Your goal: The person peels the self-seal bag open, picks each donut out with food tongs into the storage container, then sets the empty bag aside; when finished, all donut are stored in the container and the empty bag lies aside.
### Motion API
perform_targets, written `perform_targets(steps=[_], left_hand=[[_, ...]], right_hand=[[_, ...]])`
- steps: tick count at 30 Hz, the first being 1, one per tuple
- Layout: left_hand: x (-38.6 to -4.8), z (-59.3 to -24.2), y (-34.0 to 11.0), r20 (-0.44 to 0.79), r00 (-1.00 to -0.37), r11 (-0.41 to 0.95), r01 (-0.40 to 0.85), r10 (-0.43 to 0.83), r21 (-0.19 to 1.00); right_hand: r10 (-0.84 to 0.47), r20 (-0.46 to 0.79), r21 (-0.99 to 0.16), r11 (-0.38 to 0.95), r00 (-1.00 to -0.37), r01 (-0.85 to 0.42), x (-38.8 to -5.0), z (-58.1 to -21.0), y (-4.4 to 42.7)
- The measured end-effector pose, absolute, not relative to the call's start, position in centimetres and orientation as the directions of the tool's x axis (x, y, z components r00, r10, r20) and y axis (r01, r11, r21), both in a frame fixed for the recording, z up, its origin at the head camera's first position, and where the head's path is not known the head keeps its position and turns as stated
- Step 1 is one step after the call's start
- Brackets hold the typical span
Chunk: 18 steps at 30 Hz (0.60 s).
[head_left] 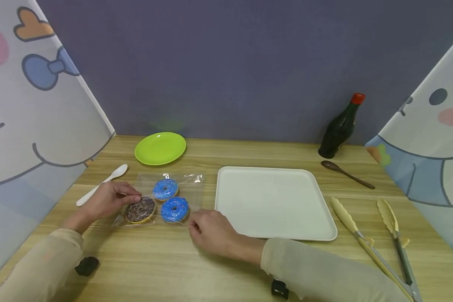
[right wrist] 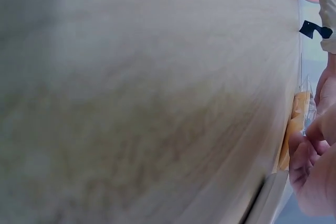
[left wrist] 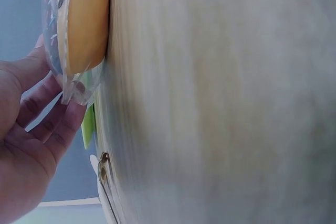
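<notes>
A clear plastic bag (head_left: 195, 188) lies on the wooden table, with a chocolate donut (head_left: 140, 209) and two blue donuts (head_left: 165, 189) (head_left: 175, 209) inside. The left hand (head_left: 111, 199) pinches its left side beside the chocolate donut. In the left wrist view, the left hand (left wrist: 31, 124) has thumb above and fingers below the edge of the bag (left wrist: 79, 90). At the bag's lower right corner, the right hand (head_left: 213, 233) has curled fingers. The right wrist view shows the right hand (right wrist: 315, 166) pinching at the bag, fingertips partly hidden, beside a donut (right wrist: 298, 111).
Right of the bag lies a white tray (head_left: 272, 203). Behind are a green plate (head_left: 160, 149) and a dark bottle (head_left: 337, 132). A white spoon (head_left: 103, 183) is at left; a brown spoon (head_left: 347, 174) and tongs (head_left: 377, 256) are at right.
</notes>
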<state>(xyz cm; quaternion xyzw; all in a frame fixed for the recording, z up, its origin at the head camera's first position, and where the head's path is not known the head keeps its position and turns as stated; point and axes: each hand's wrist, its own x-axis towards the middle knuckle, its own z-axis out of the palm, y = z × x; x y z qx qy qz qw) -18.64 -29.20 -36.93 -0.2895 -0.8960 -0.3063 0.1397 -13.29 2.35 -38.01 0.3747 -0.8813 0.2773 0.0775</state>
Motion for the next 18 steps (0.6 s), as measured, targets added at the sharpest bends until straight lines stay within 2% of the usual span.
perform_targets(steps=[6, 18], left_hand=[[-18.6, -37.0, -29.0, 0.413, -0.811, 0.645, 0.582, 0.414, 0.496], [-18.2, -36.8, -28.9, 0.388, -0.843, 0.693, 0.53, 0.372, 0.488]], right_hand=[[-0.59, 0.353, -0.545, 0.501, -0.726, -0.672, -13.5, -38.4, 2.8], [-0.495, 0.367, -0.668, 0.449, -0.788, -0.593, -13.4, -38.8, 4.0]])
